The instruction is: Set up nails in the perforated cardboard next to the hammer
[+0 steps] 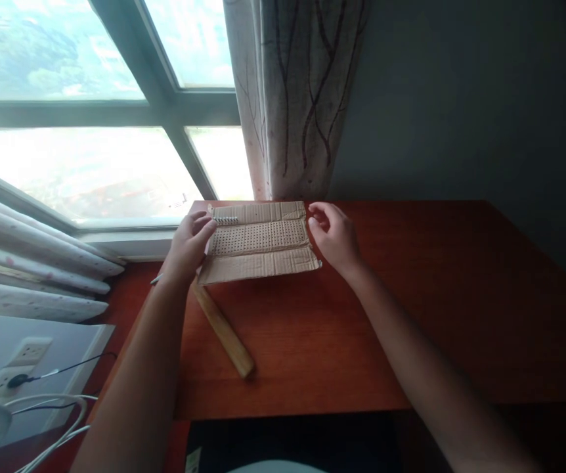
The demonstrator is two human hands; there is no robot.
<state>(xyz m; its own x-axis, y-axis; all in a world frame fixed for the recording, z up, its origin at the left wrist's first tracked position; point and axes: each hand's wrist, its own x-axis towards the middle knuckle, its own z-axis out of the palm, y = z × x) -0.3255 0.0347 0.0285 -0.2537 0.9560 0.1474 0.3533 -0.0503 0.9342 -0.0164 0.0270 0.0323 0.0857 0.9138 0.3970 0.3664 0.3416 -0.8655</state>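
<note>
A flat piece of brown cardboard (pixel 258 243) with rows of small punched holes lies on the red-brown wooden table (pixel 342 341), near its far edge. A few small metal pins (pixel 226 221) stand in the top left row of holes. My left hand (pixel 189 244) rests on the cardboard's left edge, fingers curled, with the fingertips beside the pins. My right hand (pixel 335 235) hovers at the cardboard's right edge with fingers loosely bent and apart, holding nothing. A wooden handle (pixel 224 330) lies on the table below my left hand; its head is hidden under my wrist.
A window (pixel 90 118) and a patterned curtain (pixel 303 92) stand behind the table. A grey wall (pixel 470 98) rises to the right. At lower left a wall socket (pixel 27 355) has a black cable and white cords (pixel 27 420) near it.
</note>
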